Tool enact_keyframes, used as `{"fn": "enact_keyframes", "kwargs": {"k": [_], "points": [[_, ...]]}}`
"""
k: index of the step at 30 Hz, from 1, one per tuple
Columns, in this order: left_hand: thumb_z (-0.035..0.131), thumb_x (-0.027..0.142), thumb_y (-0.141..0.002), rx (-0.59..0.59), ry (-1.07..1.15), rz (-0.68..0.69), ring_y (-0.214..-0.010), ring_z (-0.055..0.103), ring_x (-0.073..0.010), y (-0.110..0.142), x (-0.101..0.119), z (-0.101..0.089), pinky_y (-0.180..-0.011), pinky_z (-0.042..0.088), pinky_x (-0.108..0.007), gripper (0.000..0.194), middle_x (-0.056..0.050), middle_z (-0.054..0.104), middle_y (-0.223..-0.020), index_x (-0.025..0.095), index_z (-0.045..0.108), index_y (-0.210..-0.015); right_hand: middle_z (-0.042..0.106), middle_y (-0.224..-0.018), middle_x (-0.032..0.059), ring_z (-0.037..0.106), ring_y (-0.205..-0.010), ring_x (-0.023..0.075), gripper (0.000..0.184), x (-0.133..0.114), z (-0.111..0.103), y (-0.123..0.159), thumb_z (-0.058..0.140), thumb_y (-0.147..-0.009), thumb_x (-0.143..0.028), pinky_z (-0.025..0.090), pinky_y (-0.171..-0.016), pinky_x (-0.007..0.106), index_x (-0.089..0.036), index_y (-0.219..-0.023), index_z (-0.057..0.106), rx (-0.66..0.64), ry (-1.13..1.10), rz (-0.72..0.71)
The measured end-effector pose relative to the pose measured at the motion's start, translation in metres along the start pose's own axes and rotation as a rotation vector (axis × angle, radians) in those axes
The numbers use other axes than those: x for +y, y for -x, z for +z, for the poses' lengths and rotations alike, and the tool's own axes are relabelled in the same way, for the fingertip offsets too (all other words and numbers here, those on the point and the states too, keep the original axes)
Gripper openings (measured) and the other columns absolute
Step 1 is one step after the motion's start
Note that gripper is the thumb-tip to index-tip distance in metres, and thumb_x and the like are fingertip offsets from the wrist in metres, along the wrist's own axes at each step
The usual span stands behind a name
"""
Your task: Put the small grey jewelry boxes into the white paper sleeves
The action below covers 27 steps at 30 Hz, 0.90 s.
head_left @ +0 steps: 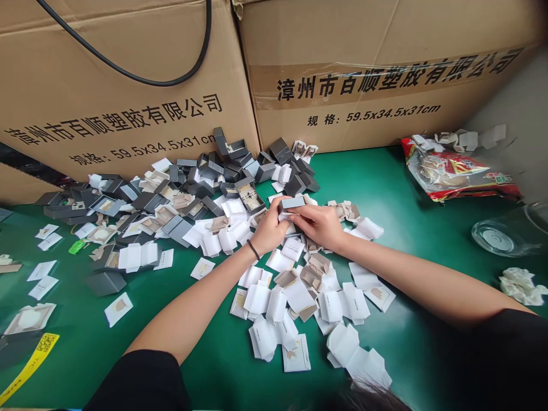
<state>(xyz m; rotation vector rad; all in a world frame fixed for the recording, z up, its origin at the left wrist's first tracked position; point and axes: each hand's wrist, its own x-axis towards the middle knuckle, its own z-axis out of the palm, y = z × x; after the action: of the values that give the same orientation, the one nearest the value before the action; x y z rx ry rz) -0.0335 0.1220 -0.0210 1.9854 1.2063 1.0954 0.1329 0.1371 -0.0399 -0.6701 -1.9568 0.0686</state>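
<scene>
A small grey box point(293, 202) is held between my two hands above the middle of the green table. My left hand point(270, 229) wraps round its left side, a dark band on the wrist. My right hand point(317, 224) grips the box from the right, fingers bent toward its front. What the fingertips touch underneath is partly hidden. Below and in front of the hands lie many folded white paper inserts point(295, 294), some showing torn brown card. Behind them is a heap of dark grey small boxes point(201, 185), several open and mixed with white inserts.
Two large cardboard cartons point(128, 51) point(385, 34) stand along the back, a black cable point(171, 83) hanging before one. At right are a red food bag point(460, 171), a clear cup point(500, 237) and crumpled tissue point(522, 285). A yellow strip point(32, 365) lies front left.
</scene>
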Motion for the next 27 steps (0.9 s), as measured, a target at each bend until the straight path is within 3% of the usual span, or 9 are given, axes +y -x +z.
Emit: {"fn": "enact_keyframes", "kwargs": {"k": [3, 6, 9, 13, 18, 22, 27], "points": [[0.044, 0.014, -0.075, 0.076, 0.068, -0.082, -0.107, 0.051, -0.0161, -0.0015, -0.0011, -0.0007, -0.097, 0.039, -0.03, 0.037, -0.007, 0.054, -0.112, 0.016, 0.041, -0.112, 0.06, -0.069, 0.0011, 0.049, -0.056, 0.0068, 0.018, -0.0035, -0.0031, -0.0019, 0.054, -0.088, -0.022, 0.038, -0.054, 0.02, -0.014, -0.1, 0.066, 0.048, -0.036, -0.028], [0.046, 0.015, -0.075, 0.123, 0.074, -0.197, -0.087, 0.056, -0.0145, -0.0019, 0.0005, -0.0019, -0.076, 0.048, -0.027, 0.037, -0.006, 0.056, -0.101, 0.016, 0.04, -0.111, 0.059, -0.071, 0.0015, 0.047, -0.056, 0.0064, 0.012, -0.0048, -0.0043, -0.0035, 0.055, -0.088, -0.021, 0.039, -0.054, 0.02, -0.013, -0.089, 0.063, 0.082, -0.036, -0.026], [0.05, 0.019, -0.076, 0.098, 0.12, -0.237, -0.066, 0.051, -0.0095, -0.0015, 0.0022, -0.0023, -0.052, 0.045, -0.02, 0.04, -0.005, 0.055, -0.101, 0.017, 0.039, -0.115, 0.061, -0.077, 0.0022, 0.05, -0.06, 0.0078, 0.014, -0.0035, -0.0025, -0.004, 0.056, -0.087, -0.026, 0.04, -0.056, 0.021, -0.014, -0.088, 0.061, 0.04, 0.002, 0.041], [0.052, 0.024, -0.079, 0.067, 0.236, -0.29, -0.058, 0.047, -0.0076, -0.0001, 0.0025, -0.0009, -0.04, 0.039, -0.016, 0.044, -0.005, 0.055, -0.1, 0.019, 0.036, -0.12, 0.063, -0.084, 0.0026, 0.052, -0.062, 0.0093, 0.018, -0.0005, 0.001, -0.0032, 0.057, -0.086, -0.032, 0.04, -0.057, 0.022, -0.015, -0.091, 0.06, -0.02, 0.017, 0.128], [0.051, 0.034, -0.084, 0.046, 0.268, -0.292, -0.052, 0.043, -0.0076, 0.0016, 0.0047, -0.0001, -0.045, 0.043, -0.02, 0.04, -0.002, 0.052, -0.082, 0.019, 0.036, -0.118, 0.058, -0.073, 0.0021, 0.049, -0.058, 0.0097, 0.014, 0.0002, 0.0006, -0.0033, 0.058, -0.085, -0.028, 0.037, -0.055, 0.023, -0.014, -0.083, 0.056, -0.022, -0.014, 0.187], [0.046, 0.036, -0.088, 0.14, 0.167, -0.216, -0.067, 0.051, -0.0103, 0.0006, 0.0049, -0.0003, -0.063, 0.045, -0.022, 0.027, -0.002, 0.053, -0.082, 0.015, 0.043, -0.105, 0.054, -0.069, 0.004, 0.048, -0.061, 0.0099, 0.023, -0.0032, -0.0023, -0.0041, 0.052, -0.09, -0.031, 0.037, -0.056, 0.023, -0.013, -0.079, 0.062, 0.047, -0.008, 0.027], [0.043, 0.035, -0.091, 0.199, 0.121, -0.188, -0.08, 0.054, -0.0126, -0.0012, 0.0019, -0.0005, -0.076, 0.042, -0.024, 0.02, -0.003, 0.056, -0.085, 0.015, 0.044, -0.095, 0.054, -0.073, 0.0048, 0.051, -0.066, 0.0098, 0.033, -0.0045, -0.0028, -0.0028, 0.045, -0.094, -0.037, 0.036, -0.056, 0.024, -0.016, -0.094, 0.071, -0.058, 0.051, -0.074]]}}
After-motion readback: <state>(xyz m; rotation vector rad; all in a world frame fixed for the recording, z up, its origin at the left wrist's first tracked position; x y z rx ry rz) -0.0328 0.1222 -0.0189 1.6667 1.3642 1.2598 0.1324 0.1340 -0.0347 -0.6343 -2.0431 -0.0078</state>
